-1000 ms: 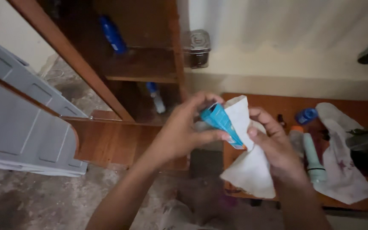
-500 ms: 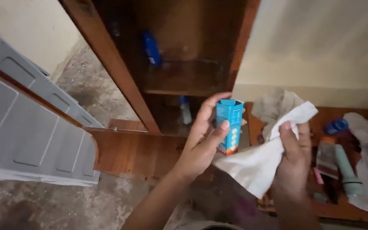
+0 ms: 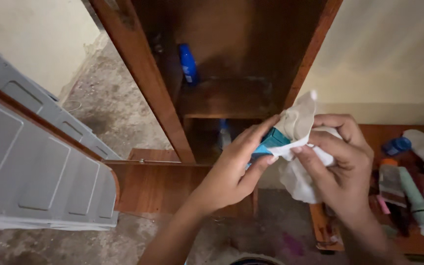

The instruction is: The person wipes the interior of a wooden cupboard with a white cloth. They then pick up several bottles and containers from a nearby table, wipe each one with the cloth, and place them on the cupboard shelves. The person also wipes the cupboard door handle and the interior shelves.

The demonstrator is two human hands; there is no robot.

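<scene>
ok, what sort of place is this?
Probably a room in a home: a wooden shelf unit holding a blue bottle, rough concrete floor, and a low table cluttered with toiletry tubes.

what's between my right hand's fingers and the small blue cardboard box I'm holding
In the head view, a white cloth lies between the right hand and the small blue cardboard box, which the left hand grips.
</scene>
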